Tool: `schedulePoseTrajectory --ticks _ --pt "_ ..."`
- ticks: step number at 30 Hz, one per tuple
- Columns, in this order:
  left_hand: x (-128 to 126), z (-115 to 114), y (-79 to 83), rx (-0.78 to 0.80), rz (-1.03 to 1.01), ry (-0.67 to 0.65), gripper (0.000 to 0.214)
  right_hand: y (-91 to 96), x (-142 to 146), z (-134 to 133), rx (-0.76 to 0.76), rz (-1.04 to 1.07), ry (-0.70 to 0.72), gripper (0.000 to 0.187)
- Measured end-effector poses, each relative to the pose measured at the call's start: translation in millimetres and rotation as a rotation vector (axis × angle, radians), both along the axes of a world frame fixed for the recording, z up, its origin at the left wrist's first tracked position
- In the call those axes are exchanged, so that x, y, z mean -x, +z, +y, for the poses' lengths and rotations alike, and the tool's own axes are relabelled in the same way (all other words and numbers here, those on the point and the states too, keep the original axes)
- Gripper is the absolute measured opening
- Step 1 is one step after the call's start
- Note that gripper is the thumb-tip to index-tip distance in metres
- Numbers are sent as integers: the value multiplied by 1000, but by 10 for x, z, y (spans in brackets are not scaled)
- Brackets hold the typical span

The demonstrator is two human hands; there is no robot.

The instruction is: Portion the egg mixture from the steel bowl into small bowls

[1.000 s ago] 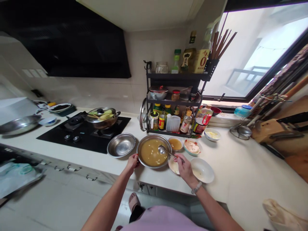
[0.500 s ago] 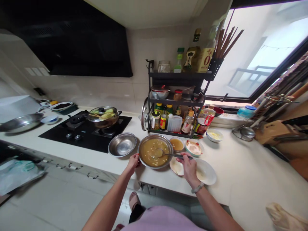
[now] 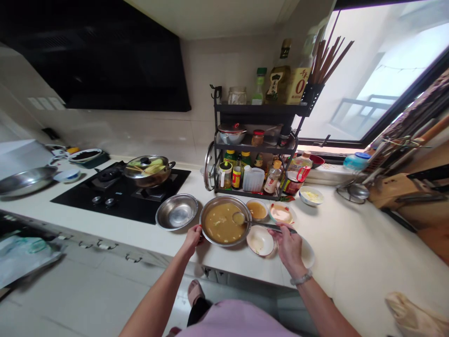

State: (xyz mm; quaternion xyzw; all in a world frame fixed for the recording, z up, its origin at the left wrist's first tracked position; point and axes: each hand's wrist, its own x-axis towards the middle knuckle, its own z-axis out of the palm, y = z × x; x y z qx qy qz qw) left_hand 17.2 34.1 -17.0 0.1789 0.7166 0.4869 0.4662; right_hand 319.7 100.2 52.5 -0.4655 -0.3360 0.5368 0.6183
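Note:
A steel bowl (image 3: 224, 223) of brown-yellow liquid with pale bits stands on the white counter in front of me. My left hand (image 3: 193, 235) grips its near left rim. My right hand (image 3: 289, 242) is closed on the handle of a metal ladle (image 3: 242, 219), whose filled scoop is lifted at the bowl's right edge. Just below the ladle sits a small white dish (image 3: 260, 240). A larger white plate (image 3: 307, 253) lies partly hidden under my right hand.
An empty steel bowl (image 3: 176, 211) sits to the left, beside the black hob (image 3: 119, 192) with a lidded pot (image 3: 148, 170). Small sauce bowls (image 3: 257, 209) and a black spice rack (image 3: 257, 140) stand behind. A knife block (image 3: 393, 189) is at right.
The ladle dipped into the liquid, then rose full and moved right toward the bowl's edge. My right hand slid right along the counter. My left hand stayed on the rim.

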Motion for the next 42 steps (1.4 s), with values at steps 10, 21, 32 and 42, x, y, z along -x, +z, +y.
schedulePoseTrajectory --ticks 10,21,32,42 --pt "9 -3 -1 -13 0 4 29 144 -543 166 -70 56 -243 19" --pt "20 -29 -29 -64 -2 -22 30 48 -1061 215 -210 -491 -379 25" --pt "18 -27 -17 -59 -13 -20 29 164 -1184 -22 -694 -861 -145 19" --pt "13 -25 -18 -58 3 -13 29 16 -622 -147 -344 -466 -103 30"
